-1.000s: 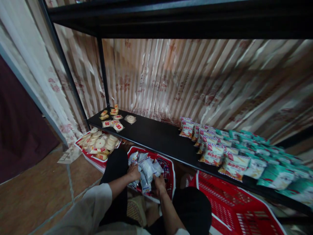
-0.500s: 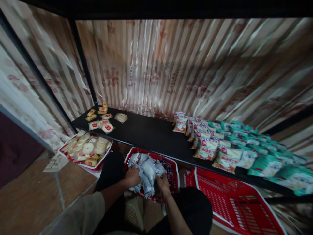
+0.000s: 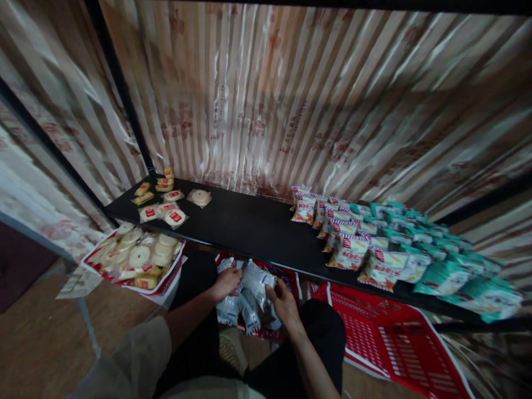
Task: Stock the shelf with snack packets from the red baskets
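Several silvery-blue snack bags [image 3: 228, 311] fill a red basket [image 3: 300, 291] between my knees. My left hand [image 3: 226, 284] is closed at the left of the pile, its fingers curled on a snack bag there. My right hand [image 3: 285, 303] grips the right edge of another snack bag [image 3: 256, 281], which lies tilted on top of the pile between both hands. Its thumb is on the near side, and part of its fingers is hidden behind the bag. Darker packets show dimly at the basket's right end.
A black shelf [image 3: 245, 221] spans the front. It carries white-and-orange snack bags [image 3: 349, 252], green bags [image 3: 446, 277] and small packaged crackers [image 3: 172, 217]. A basket of round crackers [image 3: 139, 256] stands left, a red basket [image 3: 386, 338] right. Metal posts [image 3: 120, 83] frame the shelf.
My right hand has risen and taken hold of a bag's right edge, and that bag is lifted slightly. My left hand has shifted a little up. The view has tilted down somewhat.
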The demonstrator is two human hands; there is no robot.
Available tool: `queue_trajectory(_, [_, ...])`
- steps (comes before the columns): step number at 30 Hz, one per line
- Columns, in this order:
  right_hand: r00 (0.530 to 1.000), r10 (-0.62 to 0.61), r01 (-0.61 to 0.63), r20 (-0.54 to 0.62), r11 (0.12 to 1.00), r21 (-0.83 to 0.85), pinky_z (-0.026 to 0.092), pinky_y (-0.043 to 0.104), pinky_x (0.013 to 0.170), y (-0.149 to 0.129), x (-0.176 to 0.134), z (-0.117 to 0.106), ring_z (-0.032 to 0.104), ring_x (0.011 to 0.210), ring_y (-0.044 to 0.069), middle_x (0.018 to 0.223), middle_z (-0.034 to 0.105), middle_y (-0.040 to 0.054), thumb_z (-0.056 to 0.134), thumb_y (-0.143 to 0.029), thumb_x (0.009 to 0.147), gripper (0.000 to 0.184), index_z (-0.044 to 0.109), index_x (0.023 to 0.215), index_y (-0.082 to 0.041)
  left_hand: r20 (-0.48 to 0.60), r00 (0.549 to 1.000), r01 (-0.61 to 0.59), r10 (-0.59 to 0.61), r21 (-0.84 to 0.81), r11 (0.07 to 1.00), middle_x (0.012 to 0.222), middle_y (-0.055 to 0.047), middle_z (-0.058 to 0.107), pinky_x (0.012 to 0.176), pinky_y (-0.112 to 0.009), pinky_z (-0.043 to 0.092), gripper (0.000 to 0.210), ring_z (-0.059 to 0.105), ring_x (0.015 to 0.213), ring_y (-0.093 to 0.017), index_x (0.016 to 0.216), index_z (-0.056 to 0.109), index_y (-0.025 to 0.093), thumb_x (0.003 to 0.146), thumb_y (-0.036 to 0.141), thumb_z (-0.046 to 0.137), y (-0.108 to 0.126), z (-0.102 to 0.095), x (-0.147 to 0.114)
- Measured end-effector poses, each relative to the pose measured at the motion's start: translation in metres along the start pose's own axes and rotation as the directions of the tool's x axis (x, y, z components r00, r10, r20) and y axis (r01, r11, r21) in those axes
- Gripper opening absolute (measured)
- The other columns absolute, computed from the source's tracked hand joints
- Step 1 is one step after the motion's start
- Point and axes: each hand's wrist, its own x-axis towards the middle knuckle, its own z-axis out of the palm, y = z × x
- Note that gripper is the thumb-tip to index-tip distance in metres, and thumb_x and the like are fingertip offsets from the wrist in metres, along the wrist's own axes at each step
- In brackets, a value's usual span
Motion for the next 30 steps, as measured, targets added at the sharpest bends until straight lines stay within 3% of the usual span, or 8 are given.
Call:
queue_trajectory(6, [0.984, -0.165, 0.175, 0.072, 0.968, -0.178, 0.048, 0.034, 0.083, -0.017, -0.013, -0.012, 0.063, 0.089, 0.023, 0.093, 0.069, 0.0036, 0.055, -0.035, 0.072, 0.031, 0.065, 0.099, -0.023, 0.259, 0.957, 0.249, -0.13, -0.506, 0.826, 0.101, -0.016, 0.06, 0.061, -0.033, 0.054, 0.054, 0.063, 0.076, -0.021, 0.101, 0.049, 0.013, 0.079, 0.061, 0.042, 0.009, -0.009, -0.012])
queue_trajectory(9, [0.913, -0.385, 0.407, 0.133, 0.869, -0.281, 0.047, 0.035, 0.087, -0.025, -0.023, -0.017, 0.061, 0.096, 0.022, 0.102, 0.066, 0.0055, 0.051, -0.029, 0.078, 0.029, 0.065, 0.103, -0.024, 0.319, 0.943, 0.285, -0.096, -0.625, 0.727, 0.1, -0.014, 0.058, 0.065, -0.037, 0.054, 0.057, 0.062, 0.077, -0.021, 0.103, 0.049, 0.014, 0.074, 0.063, 0.049, 0.019, -0.01, -0.024])
queue_trajectory(14, [0.712, -0.648, 0.694, 0.268, 0.596, -0.403, 0.049, 0.039, 0.086, -0.037, -0.039, -0.021, 0.055, 0.102, 0.022, 0.112, 0.06, 0.0068, 0.044, -0.014, 0.081, 0.039, 0.062, 0.112, -0.029, 0.144, 0.987, 0.073, 0.067, -0.789, 0.611, 0.098, -0.008, 0.061, 0.073, -0.031, 0.051, 0.041, 0.062, 0.084, -0.018, 0.1, 0.051, 0.016, 0.071, 0.042, 0.063, 0.038, -0.002, -0.042])
queue_trajectory(18, [0.639, -0.697, 0.764, 0.325, 0.523, -0.379, 0.046, 0.042, 0.092, -0.047, -0.049, -0.021, 0.05, 0.112, 0.023, 0.12, 0.055, 0.0072, 0.044, -0.012, 0.079, 0.044, 0.057, 0.118, -0.03, -0.032, 0.999, -0.046, 0.034, -0.84, 0.541, 0.099, -0.007, 0.064, 0.07, -0.026, 0.049, 0.032, 0.063, 0.086, -0.018, 0.101, 0.051, 0.017, 0.07, 0.021, 0.061, 0.048, 0.0, -0.05])
queue_trajectory(21, [0.676, -0.683, 0.736, 0.276, 0.614, -0.284, 0.042, 0.041, 0.098, -0.05, -0.048, -0.021, 0.047, 0.117, 0.021, 0.124, 0.054, 0.0062, 0.045, -0.018, 0.081, 0.04, 0.055, 0.119, -0.027, -0.088, 0.995, -0.095, 0.036, -0.86, 0.501, 0.1, -0.007, 0.065, 0.073, -0.026, 0.049, 0.028, 0.063, 0.086, -0.018, 0.096, 0.053, 0.017, 0.069, 0.012, 0.057, 0.052, -0.004, -0.049])
queue_trajectory(26, [0.925, -0.38, 0.376, -0.019, 0.921, -0.099, 0.041, 0.04, 0.098, -0.05, -0.016, -0.021, 0.054, 0.111, 0.024, 0.119, 0.058, 0.0115, 0.048, -0.042, 0.081, 0.044, 0.055, 0.117, -0.018, -0.045, 0.995, -0.078, 0.086, -0.894, 0.441, 0.099, -0.007, 0.067, 0.078, -0.029, 0.05, 0.034, 0.064, 0.088, -0.019, 0.099, 0.055, 0.016, 0.065, 0.008, 0.054, 0.056, -0.01, -0.041])
queue_trajectory(28, [0.984, -0.181, 0.181, -0.004, 0.984, 0.004, 0.043, 0.038, 0.095, -0.054, 0.0, -0.021, 0.056, 0.109, 0.025, 0.118, 0.059, 0.0128, 0.053, -0.051, 0.074, 0.059, 0.051, 0.122, -0.016, -0.029, 0.993, -0.077, 0.119, -0.9, 0.43, 0.097, -0.006, 0.068, 0.078, -0.031, 0.05, 0.035, 0.064, 0.088, -0.02, 0.098, 0.055, 0.016, 0.064, 0.009, 0.055, 0.06, -0.01, -0.036])
queue_trajectory(30, [0.993, -0.027, 0.013, 0.114, 0.992, 0.122, 0.047, 0.035, 0.09, -0.061, 0.012, -0.022, 0.058, 0.106, 0.025, 0.114, 0.062, 0.013, 0.058, -0.056, 0.068, 0.072, 0.047, 0.126, -0.015, -0.009, 0.987, -0.077, 0.161, -0.903, 0.422, 0.096, -0.007, 0.068, 0.078, -0.032, 0.05, 0.034, 0.064, 0.087, -0.021, 0.096, 0.056, 0.016, 0.062, 0.011, 0.057, 0.065, -0.009, -0.029])
